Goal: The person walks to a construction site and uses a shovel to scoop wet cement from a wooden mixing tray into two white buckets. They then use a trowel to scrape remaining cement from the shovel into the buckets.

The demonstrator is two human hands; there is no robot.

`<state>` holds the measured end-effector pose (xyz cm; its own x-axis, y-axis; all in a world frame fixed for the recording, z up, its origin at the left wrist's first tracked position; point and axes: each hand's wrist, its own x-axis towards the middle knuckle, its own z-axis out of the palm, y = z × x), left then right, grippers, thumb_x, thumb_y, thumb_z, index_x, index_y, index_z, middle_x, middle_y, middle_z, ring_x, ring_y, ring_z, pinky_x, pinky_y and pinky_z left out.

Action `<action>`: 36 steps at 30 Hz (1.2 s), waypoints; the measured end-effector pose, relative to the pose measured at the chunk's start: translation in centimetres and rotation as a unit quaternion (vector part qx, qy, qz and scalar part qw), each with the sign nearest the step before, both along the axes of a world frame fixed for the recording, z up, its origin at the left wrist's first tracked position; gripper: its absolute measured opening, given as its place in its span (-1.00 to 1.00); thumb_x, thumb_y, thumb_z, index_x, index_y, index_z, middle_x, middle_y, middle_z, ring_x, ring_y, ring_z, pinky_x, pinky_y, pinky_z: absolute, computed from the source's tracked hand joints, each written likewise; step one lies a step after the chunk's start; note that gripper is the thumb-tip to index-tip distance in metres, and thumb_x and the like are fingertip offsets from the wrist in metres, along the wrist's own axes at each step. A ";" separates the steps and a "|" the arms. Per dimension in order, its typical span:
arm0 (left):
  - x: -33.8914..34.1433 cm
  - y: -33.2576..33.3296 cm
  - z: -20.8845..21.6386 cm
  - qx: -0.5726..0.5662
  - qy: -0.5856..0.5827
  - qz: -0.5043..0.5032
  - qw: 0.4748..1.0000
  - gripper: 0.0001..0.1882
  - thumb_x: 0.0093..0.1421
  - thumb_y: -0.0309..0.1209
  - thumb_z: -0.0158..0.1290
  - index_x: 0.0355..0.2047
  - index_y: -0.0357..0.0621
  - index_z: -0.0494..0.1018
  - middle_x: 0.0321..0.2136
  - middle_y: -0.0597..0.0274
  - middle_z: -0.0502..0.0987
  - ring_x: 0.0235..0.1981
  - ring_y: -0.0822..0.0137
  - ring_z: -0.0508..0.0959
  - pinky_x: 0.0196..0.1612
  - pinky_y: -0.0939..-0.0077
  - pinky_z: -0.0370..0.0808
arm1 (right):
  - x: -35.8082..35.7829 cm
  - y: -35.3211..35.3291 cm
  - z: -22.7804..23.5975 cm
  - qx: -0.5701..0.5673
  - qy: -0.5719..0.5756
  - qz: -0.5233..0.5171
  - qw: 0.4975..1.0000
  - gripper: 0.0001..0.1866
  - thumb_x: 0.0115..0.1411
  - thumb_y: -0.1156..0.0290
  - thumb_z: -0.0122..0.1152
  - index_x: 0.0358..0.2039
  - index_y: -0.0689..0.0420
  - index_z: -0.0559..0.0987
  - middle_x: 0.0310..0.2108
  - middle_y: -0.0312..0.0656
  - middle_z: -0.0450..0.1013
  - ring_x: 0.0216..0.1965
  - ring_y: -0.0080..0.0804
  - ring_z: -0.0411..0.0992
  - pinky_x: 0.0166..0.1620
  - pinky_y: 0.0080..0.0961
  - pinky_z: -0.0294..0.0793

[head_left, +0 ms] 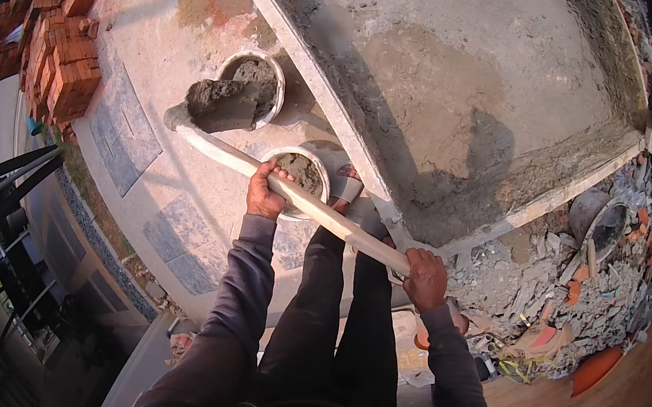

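Observation:
Both my hands grip the pale wooden handle of a hoe [343,229], which slants across in front of my legs. My left hand [264,191] is wrapped round the middle of the handle, and my right hand [425,277] closes on its near end. At the far left end, the hoe's blade carries wet grey mortar [216,102] and overlaps the rim of a round bucket [280,86] with mortar inside. Whether the blade touches that rim I cannot tell. Beneath the handle stands a second bucket [325,195], also holding mortar, partly hidden by my left hand.
A low-walled trough [330,109] with wet mortar on its floor lies ahead and to the right. Stacked red bricks [64,66] stand at the far left. Rubble [513,286] and a tipped dark bucket [588,212] lie to the right. My feet are beside the trough's near corner.

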<state>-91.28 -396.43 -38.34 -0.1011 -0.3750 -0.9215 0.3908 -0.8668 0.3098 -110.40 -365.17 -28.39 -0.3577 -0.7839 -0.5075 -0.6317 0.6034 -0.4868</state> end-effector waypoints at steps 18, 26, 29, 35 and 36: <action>-17.9 12.3 15.1 -0.124 0.100 -0.288 0.944 -0.80 0.10 -0.61 0.12 -0.32 -0.22 0.32 -0.57 0.22 0.39 -0.63 0.38 0.46 -0.56 0.43 0.53 | 8.2 14.9 11.0 0.048 -0.223 -0.314 0.922 -0.62 -0.20 0.42 0.34 -0.30 0.17 0.49 -0.45 0.03 0.49 -0.35 0.05 0.51 -0.29 -0.18 0.48; -27.5 20.5 7.8 -0.117 0.106 -0.423 0.892 -0.68 0.08 -0.55 0.21 -0.25 -0.23 0.28 -0.54 0.25 0.43 -0.69 0.47 0.43 -0.71 0.57 0.45 | 3.9 9.0 6.8 -0.017 -0.208 -0.506 0.837 -0.63 -0.26 0.52 0.24 -0.33 0.28 0.49 -0.52 0.00 0.45 -0.46 -0.18 0.48 -0.30 -0.34 0.45; -27.8 24.7 4.7 -0.110 0.086 -0.458 0.878 -0.67 0.08 -0.54 0.20 -0.25 -0.21 0.26 -0.53 0.26 0.43 -0.73 0.49 0.39 -0.75 0.56 0.39 | 0.1 7.3 3.1 -0.051 -0.219 -0.549 0.805 -0.65 -0.27 0.54 0.23 -0.35 0.29 0.49 -0.52 -0.11 0.46 -0.46 -0.27 0.47 -0.31 -0.36 0.45; -28.2 27.9 2.3 -0.135 0.057 -0.604 0.783 -0.67 0.09 -0.53 0.18 -0.27 -0.27 0.22 -0.60 0.23 0.38 -0.73 0.50 0.39 -0.77 0.53 0.35 | -2.4 6.6 -0.6 -0.086 -0.393 -0.647 0.647 -0.73 -0.19 0.60 0.20 -0.40 0.25 0.41 -0.60 -0.24 0.34 -0.66 -0.47 0.36 -0.59 -0.48 0.36; -28.5 27.7 1.6 -0.179 0.020 -0.637 0.750 -0.62 0.03 -0.50 0.21 -0.26 -0.34 0.24 -0.53 -0.01 0.49 -0.74 0.31 0.48 -0.78 0.36 0.37 | -2.4 6.2 -0.1 -0.098 -0.417 -0.654 0.623 -0.73 -0.18 0.61 0.19 -0.39 0.24 0.40 -0.61 -0.26 0.32 -0.68 -0.50 0.34 -0.62 -0.50 0.34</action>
